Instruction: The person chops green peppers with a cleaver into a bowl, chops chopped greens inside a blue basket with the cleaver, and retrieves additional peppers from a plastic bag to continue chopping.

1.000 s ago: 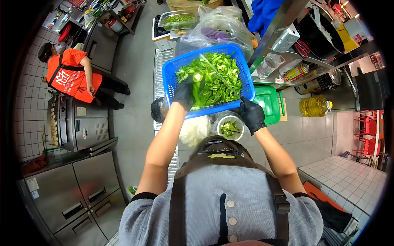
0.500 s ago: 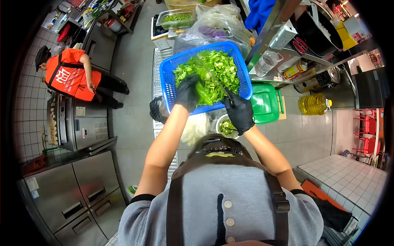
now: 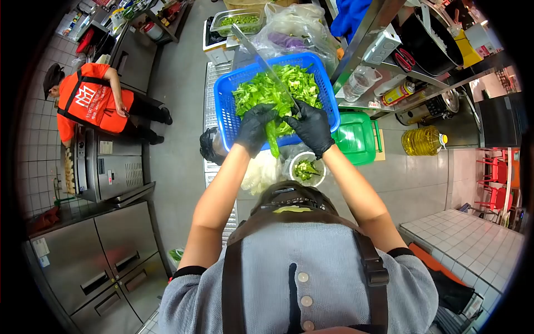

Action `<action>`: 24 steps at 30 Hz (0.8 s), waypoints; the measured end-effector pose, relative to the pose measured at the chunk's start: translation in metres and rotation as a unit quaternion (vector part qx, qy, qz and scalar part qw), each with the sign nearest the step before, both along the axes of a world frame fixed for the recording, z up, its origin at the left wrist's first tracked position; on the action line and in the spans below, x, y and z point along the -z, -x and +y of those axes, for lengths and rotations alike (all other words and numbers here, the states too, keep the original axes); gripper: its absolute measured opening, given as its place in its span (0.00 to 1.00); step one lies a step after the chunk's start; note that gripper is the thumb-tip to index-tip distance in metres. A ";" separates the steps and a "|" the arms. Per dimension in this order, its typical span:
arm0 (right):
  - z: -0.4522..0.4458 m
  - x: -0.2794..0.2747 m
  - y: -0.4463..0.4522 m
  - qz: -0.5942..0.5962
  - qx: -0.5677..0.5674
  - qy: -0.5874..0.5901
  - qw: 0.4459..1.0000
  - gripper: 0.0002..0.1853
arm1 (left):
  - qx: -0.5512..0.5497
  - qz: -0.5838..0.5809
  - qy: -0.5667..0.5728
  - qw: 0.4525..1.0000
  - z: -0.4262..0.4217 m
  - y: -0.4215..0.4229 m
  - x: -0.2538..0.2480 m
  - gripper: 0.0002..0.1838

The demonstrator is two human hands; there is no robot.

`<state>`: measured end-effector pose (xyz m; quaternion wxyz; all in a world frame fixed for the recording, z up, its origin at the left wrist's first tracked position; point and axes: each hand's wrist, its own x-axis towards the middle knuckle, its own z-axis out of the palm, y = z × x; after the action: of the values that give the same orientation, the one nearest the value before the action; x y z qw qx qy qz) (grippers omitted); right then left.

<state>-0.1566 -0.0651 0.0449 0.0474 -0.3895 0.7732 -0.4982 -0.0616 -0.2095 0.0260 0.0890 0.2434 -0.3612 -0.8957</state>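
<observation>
A blue plastic basket in front of me holds a heap of cut green pieces, seemingly sliced peppers. Over its near side, my left hand, in a black glove, is closed around long green peppers, one hanging down below the fingers. My right hand, gloved too, grips a knife whose long blade points up and away across the basket. The two hands are close together, and the right fingertips are near the peppers. Below the basket stands a white tub with green scraps in it.
To the right are a green lid, a steel shelf and an oil jug. Plastic bags and a clear container of green bits lie beyond the basket. A person in an orange shirt stands at the left counter.
The knife blade has swung up from inside the basket to point away past its far rim. My right hand has come closer to my left, which still holds peppers.
</observation>
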 end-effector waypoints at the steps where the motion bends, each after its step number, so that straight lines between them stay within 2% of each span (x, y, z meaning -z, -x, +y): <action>1: 0.001 -0.003 -0.002 -0.015 0.003 -0.012 1.000 0.22 | -0.005 0.006 0.013 1.000 0.002 -0.001 -0.001 0.08; 7: 0.004 -0.001 -0.014 -0.039 0.058 -0.044 0.997 0.13 | -0.026 0.034 0.059 0.997 0.022 -0.004 0.013 0.11; 10: 0.011 0.013 -0.011 -0.037 0.087 -0.046 0.994 0.13 | -0.009 0.010 0.070 0.997 0.031 -0.007 0.012 0.11; 13: 0.022 0.021 -0.010 -0.050 0.089 0.020 0.995 0.13 | 0.017 0.007 0.109 0.994 0.032 -0.004 0.010 0.12; 15: 0.038 0.017 -0.009 -0.057 0.097 0.008 0.994 0.14 | 0.031 0.009 0.144 0.989 0.033 -0.001 0.009 0.14; 17: 0.054 0.011 -0.008 -0.069 0.117 0.028 0.990 0.15 | -0.006 0.013 0.185 0.983 0.025 -0.002 0.013 0.14; 18: 0.061 0.029 -0.001 -0.049 0.119 0.088 0.988 0.17 | -0.014 0.011 0.150 0.988 0.013 -0.001 0.026 0.14; 19: 0.071 0.021 -0.004 -0.089 0.107 0.134 0.981 0.16 | -0.027 -0.003 0.078 0.997 0.006 -0.002 0.029 0.12; 21: 0.099 0.012 -0.008 -0.056 0.119 0.052 0.990 0.16 | -0.051 -0.020 -0.020 0.998 -0.016 -0.004 0.052 0.14; 22: 0.111 0.019 -0.010 -0.100 0.115 0.047 0.987 0.16 | -0.055 0.001 -0.054 0.997 -0.021 -0.007 0.054 0.16; 24: 0.137 0.061 -0.008 -0.105 0.095 0.039 0.989 0.19 | -0.053 0.054 -0.098 0.992 -0.020 -0.009 0.045 0.20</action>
<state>-0.1490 0.0714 -0.0157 0.0654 -0.2614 0.7775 -0.5682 -0.0527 -0.2290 -0.0192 0.1320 0.2208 -0.2530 -0.9326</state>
